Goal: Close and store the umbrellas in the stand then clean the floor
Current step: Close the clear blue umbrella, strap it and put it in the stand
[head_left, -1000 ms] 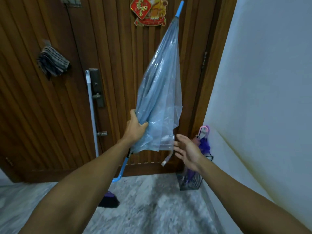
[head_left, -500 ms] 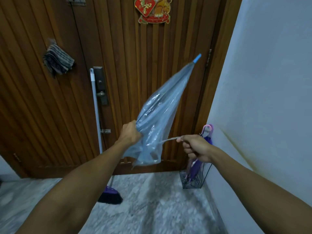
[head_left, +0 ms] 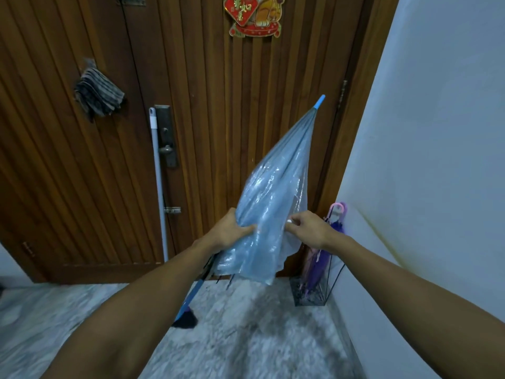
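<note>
A folded clear blue umbrella (head_left: 276, 192) slants up to the right, its blue tip near the door hinge. My left hand (head_left: 228, 232) grips the gathered canopy from the left. My right hand (head_left: 308, 229) pinches the white closing strap against the canopy on the right side. The umbrella's blue shaft runs down behind my left forearm toward the floor. A wire umbrella stand (head_left: 314, 288) sits in the corner by the white wall, with a purple umbrella (head_left: 319, 258) with a pink handle in it.
A broom (head_left: 158, 170) with a white handle leans against the brown wooden door (head_left: 218, 105); its dark head lies on the marble floor (head_left: 246, 332). A striped cloth (head_left: 98, 95) hangs on the door. The white wall (head_left: 437, 160) closes the right side.
The umbrella has tilted down and to the right. My right hand took the strap, pulled it out, and now has brought it around to the canopy.
</note>
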